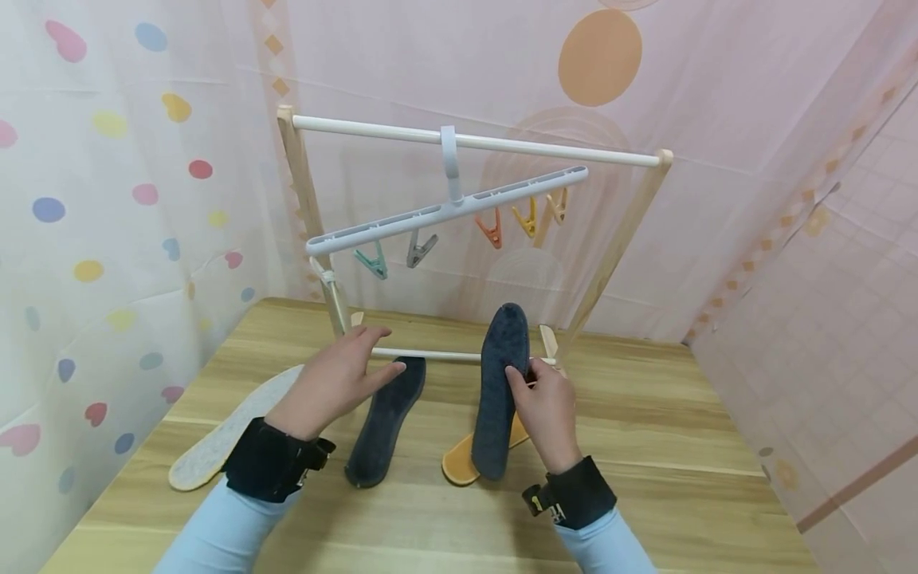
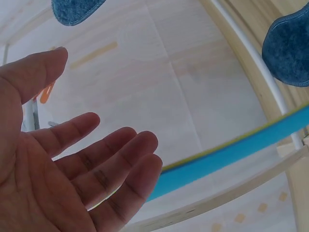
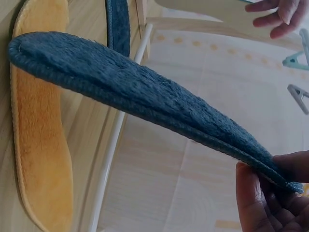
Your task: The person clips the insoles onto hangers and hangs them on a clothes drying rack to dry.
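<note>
Dark insole [image 1: 496, 399], pinched at its edge by the right hand [image 1: 548, 408], hung above the orange insole [image 3: 41, 125], presumably for clearance; left hand [image 1: 331, 381] spread, empty.

The dark insole [image 3: 135, 82] on the right looks shaggy, matt plush, the orange insole [image 3: 41, 130] finer-napped. That hanger [image 1: 453, 209] looks smooth plastic, the counter [image 1: 645, 454] wood-grained, the far curtain [image 1: 416, 56] creased cloth.

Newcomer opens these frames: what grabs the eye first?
Probably the tilted pale grey plastic hanger with coloured clips, hooked on the white top bar of the wooden rack. Then the dark blue plush insole pinched in the right hand, partly hiding an orange insole on the wood-grain table.
</note>
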{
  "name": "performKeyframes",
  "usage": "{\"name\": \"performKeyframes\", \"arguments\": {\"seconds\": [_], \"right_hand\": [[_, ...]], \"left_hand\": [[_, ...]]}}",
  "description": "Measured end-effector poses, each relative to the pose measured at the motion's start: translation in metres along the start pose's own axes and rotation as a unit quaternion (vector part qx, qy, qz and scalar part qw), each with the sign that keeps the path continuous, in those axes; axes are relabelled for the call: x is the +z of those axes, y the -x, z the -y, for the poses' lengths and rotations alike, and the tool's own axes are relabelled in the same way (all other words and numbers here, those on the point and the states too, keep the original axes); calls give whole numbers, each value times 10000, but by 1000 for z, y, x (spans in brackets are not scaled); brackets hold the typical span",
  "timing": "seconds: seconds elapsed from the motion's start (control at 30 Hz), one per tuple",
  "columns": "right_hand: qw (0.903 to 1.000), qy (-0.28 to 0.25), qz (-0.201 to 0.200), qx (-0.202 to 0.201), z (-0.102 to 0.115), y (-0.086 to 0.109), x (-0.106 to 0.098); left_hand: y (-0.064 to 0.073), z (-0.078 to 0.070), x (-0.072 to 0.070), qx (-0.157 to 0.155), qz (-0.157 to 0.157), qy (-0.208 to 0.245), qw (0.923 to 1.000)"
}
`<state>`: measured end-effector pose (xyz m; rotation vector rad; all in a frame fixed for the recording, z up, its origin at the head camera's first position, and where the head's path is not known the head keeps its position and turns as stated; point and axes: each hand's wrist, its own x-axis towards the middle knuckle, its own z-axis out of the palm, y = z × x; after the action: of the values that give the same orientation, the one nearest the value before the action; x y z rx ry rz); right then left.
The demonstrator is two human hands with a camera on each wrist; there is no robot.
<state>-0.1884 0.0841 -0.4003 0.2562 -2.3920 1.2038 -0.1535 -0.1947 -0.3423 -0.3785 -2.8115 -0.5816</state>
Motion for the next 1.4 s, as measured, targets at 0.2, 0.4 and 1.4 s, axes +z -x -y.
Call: {"name": "performKeyframes", "arguments": {"seconds": [0.2,0.4,1.4], "right_hand": [[9998,-37,115,-134,4,-2,2],[9993,52,212,-288,8,-3,6],[9807,928,306,-1693,36,-8,33]], "left_hand": [[-4,-2,-3,-6,-350,-138,9993],[-11,-10,-11,-253,-557,-182,9980],[-54,-25,-39,-1127,-1989,-581,9718]]}}
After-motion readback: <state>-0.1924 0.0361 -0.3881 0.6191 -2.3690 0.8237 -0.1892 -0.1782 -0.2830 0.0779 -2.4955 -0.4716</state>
